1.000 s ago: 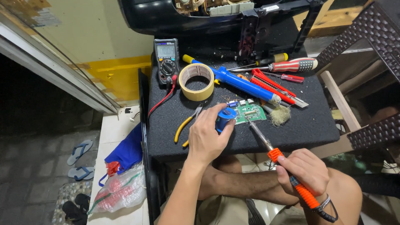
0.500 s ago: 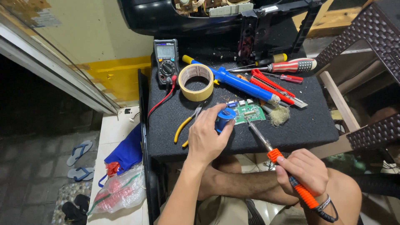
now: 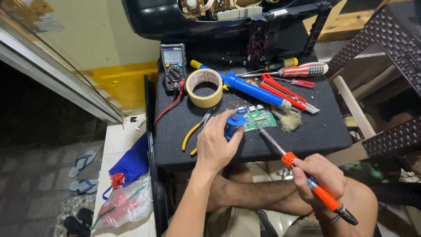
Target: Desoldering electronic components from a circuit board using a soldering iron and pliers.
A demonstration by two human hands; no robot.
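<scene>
Nothing moved since earlier: your left hand (image 3: 215,147) clamps the blue solder spool (image 3: 233,126), right hand (image 3: 316,177) grips the soldering iron (image 3: 302,173). Its tip sits beside your left fingertips over the circuit board (image 3: 259,119); a slip could burn them.

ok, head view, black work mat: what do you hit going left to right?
Multimeter → tape roll → left hand on a blue spool → green circuit board → brown fibre tuft → red-handled screwdriver.

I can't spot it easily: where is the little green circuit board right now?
In the head view, the green circuit board lies mid-mat, just right of the blue spool under the left hand, with the soldering iron tip meeting its lower edge.
</scene>
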